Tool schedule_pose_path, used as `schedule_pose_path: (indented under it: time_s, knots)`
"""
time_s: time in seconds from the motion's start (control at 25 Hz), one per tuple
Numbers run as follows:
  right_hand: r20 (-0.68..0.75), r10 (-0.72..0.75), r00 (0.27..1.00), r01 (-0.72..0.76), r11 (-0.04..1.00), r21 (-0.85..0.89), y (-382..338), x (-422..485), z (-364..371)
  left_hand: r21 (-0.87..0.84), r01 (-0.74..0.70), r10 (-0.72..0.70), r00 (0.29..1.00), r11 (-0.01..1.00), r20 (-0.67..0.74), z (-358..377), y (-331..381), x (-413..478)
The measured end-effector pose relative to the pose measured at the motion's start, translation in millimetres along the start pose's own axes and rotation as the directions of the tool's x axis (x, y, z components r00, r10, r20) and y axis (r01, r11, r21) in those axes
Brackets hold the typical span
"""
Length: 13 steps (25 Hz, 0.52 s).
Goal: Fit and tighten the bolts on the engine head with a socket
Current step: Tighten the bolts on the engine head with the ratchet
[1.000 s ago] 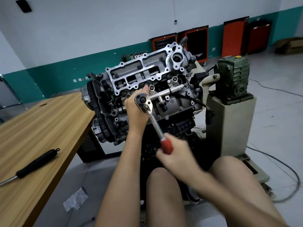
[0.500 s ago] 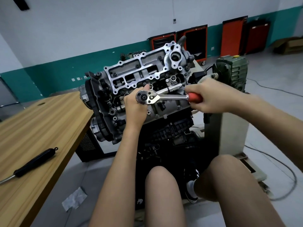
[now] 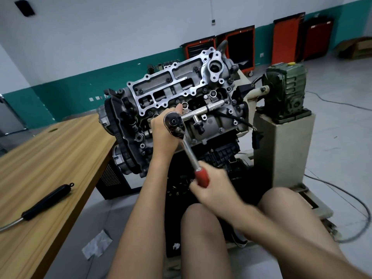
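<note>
1 ratchet (image 3: 188, 150), head set on the engine head (image 3: 177, 91), handle angled down. Its head is clasped by the left hand (image 3: 163, 133); its red handle is gripped by the right hand (image 3: 213, 190).

Single head-worn wide-angle view. It faces forward and downward, at arm's-length range from the engine head (image 3: 177, 91). The counter (image 3: 50, 154) occupies the left edge.

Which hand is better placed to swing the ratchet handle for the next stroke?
The right hand: it grips the red handle. The left hand holds the ratchet head at the engine.
</note>
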State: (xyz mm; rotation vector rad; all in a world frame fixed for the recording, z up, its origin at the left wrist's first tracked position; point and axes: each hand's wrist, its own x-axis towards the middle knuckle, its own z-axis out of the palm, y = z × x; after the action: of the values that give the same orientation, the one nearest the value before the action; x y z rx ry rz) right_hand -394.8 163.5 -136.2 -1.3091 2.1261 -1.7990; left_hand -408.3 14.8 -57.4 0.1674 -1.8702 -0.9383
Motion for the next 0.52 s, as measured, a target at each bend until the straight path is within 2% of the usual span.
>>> schedule_pose_path:
  time_s: [0.08,0.16,0.24,0.28,0.32,0.36,0.44,0.52]
  knots:
    - [0.181,-0.102,0.978,0.146,0.956,-0.253,-2.1,24.0,-61.4,-0.001,-0.004,0.004,1.000,1.000,-0.003,2.5,1.6,-0.3]
    - [0.313,-0.106,0.944,0.263,0.816,-0.515,-16.5,60.9,-114.4,-0.031,-0.001,0.002,0.999,1.000,0.034,3.5,-0.1,-0.1]
    - [0.323,-0.134,0.937,0.325,0.678,-0.659,-29.8,86.0,-136.1,-0.047,0.010,-0.009,0.999,0.999,0.039,1.5,-3.2,0.2]
    - [0.300,-0.162,0.940,0.330,0.653,-0.682,-29.4,87.6,-135.4,-0.052,0.026,-0.024,0.999,0.998,0.030,0.1,-4.5,0.1]
    - [0.258,-0.170,0.951,0.304,0.671,-0.677,-25.5,79.9,-127.9,-0.057,0.044,-0.043,0.999,0.997,0.019,-0.7,-5.2,-0.4]
    - [0.208,-0.164,0.964,0.260,0.740,-0.621,-18.9,64.5,-113.7,-0.071,0.060,-0.059,0.998,0.996,0.011,-0.4,-5.4,-1.2]
    - [0.069,-0.136,0.988,0.152,0.917,-0.368,-3.1,26.1,-67.6,-0.089,0.055,-0.056,0.998,0.995,-0.008,3.0,-3.6,-3.9]
    - [-0.068,-0.036,0.997,0.033,0.998,-0.056,0.7,-0.6,-9.7,-0.097,0.062,-0.064,0.998,0.993,-0.018,6.2,-3.7,-4.3]
